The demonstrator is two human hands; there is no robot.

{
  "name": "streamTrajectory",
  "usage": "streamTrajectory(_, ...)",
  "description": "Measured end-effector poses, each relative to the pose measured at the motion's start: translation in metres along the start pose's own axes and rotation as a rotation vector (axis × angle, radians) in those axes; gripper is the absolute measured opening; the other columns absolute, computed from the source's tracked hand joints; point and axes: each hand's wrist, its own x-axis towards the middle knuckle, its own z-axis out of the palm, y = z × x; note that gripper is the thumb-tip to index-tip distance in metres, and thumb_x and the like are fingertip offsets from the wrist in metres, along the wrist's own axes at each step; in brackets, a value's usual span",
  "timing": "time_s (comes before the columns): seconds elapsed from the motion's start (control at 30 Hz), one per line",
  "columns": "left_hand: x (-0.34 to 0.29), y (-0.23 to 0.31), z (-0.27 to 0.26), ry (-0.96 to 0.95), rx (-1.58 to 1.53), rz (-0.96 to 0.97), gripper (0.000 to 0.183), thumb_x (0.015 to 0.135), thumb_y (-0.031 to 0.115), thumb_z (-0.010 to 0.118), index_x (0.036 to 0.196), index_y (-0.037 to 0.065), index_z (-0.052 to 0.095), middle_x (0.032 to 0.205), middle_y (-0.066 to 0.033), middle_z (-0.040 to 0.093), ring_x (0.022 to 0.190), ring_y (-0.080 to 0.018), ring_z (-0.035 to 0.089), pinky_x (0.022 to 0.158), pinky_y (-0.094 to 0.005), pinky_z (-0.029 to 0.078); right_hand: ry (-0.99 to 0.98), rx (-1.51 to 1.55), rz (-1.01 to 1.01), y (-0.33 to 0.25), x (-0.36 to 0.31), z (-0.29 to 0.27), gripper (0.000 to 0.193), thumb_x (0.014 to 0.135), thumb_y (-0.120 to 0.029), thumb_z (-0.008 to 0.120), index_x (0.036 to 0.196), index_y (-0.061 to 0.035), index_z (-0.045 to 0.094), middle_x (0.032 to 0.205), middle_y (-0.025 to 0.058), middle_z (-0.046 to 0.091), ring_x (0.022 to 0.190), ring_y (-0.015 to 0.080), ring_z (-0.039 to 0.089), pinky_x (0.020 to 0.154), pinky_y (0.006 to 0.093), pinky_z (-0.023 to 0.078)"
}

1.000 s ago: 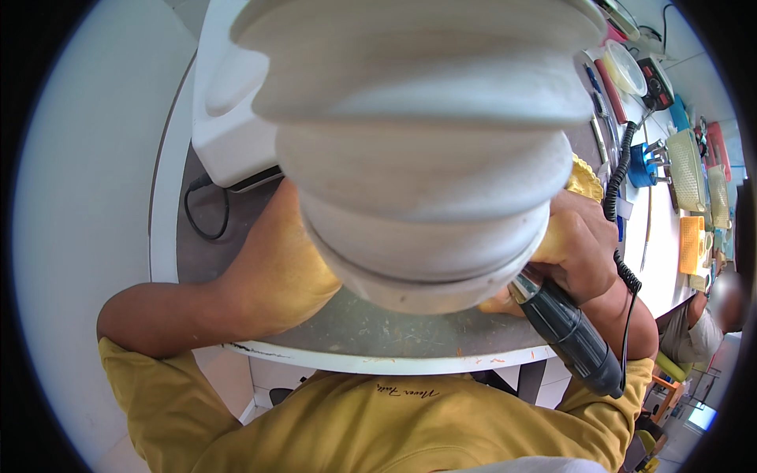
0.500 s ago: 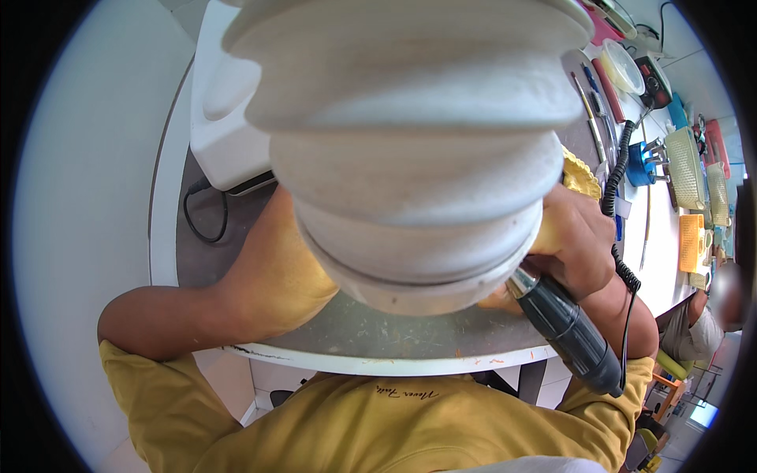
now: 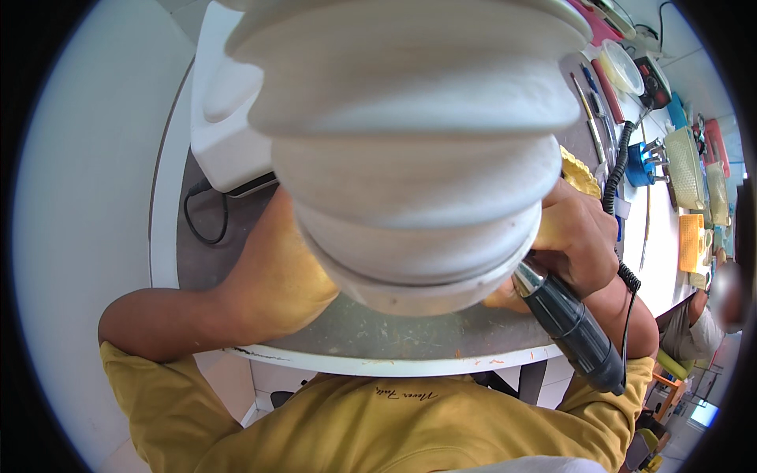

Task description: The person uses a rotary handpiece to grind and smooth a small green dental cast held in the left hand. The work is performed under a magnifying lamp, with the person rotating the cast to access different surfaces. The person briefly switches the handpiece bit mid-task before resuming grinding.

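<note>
My right hand [image 3: 579, 236] is closed around a black rotary handpiece [image 3: 572, 327] with a metal collar. The tool slants, its tail end toward me and its tip hidden. A black coiled cord [image 3: 617, 177] runs beside that hand. A large white ribbed hose [image 3: 410, 177] hangs over the middle and covers most of the work between my hands. My left forearm [image 3: 221, 303] reaches in under the hose; the left fingers are hidden behind it. A bit of finger shows below the hose's rim by the metal collar; whose hand it belongs to I cannot tell.
A white machine [image 3: 229, 134] with a black cable stands at the left. On the right lie slim hand tools [image 3: 587, 118], a blue holder [image 3: 643, 164] with burs, a round plastic tub [image 3: 621, 67] and baskets [image 3: 684, 169]. Another person [image 3: 694, 331] sits at the far right.
My right hand and the handpiece have shifted very slightly to the right. The left forearm looks the same.
</note>
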Motion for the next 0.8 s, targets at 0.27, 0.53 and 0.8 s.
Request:
streamTrajectory(0.27, -0.0004, -0.002, -0.0005, -0.003, -0.058, -0.023, 0.051, 0.086, 0.006, 0.071, 0.127, -0.002, 0.043, 0.122, -0.0136, 0.057, 0.113, -0.022, 0.054, 0.098, -0.0337, 0.043, -0.004, -0.018, 0.001, 0.0005, -0.0022, 0.0027, 0.019, 0.07, 0.0, 0.078, 0.077, -0.001, 0.06, 0.068, 0.0099, 0.063, 0.081, 0.0319, 0.074, 0.054, 0.03, 0.057)
streamTrajectory(0.53, 0.0003, -0.002, 0.0, -0.012, -0.109, -0.039, 0.051, 0.086, 0.006, 0.071, 0.128, -0.002, 0.042, 0.122, -0.0133, 0.056, 0.113, -0.0216, 0.054, 0.098, -0.0335, 0.043, 0.021, -0.007, 0.009, -0.0002, -0.0019, 0.0044, 0.019, 0.07, 0.0, 0.078, 0.077, -0.0009, 0.06, 0.07, 0.0106, 0.063, 0.083, 0.0319, 0.074, 0.054, 0.0305, 0.057)
streamTrajectory(0.8, 0.0002, -0.0026, -0.0002, -0.016, -0.143, -0.049, 0.051, 0.086, 0.006, 0.071, 0.128, -0.002, 0.042, 0.123, -0.0129, 0.056, 0.114, -0.0212, 0.053, 0.098, -0.0334, 0.043, 0.029, 0.0, -0.001, 0.0005, -0.0024, 0.0049, 0.02, 0.07, 0.0, 0.078, 0.075, -0.002, 0.059, 0.071, 0.0103, 0.064, 0.082, 0.0316, 0.074, 0.053, 0.0305, 0.057)
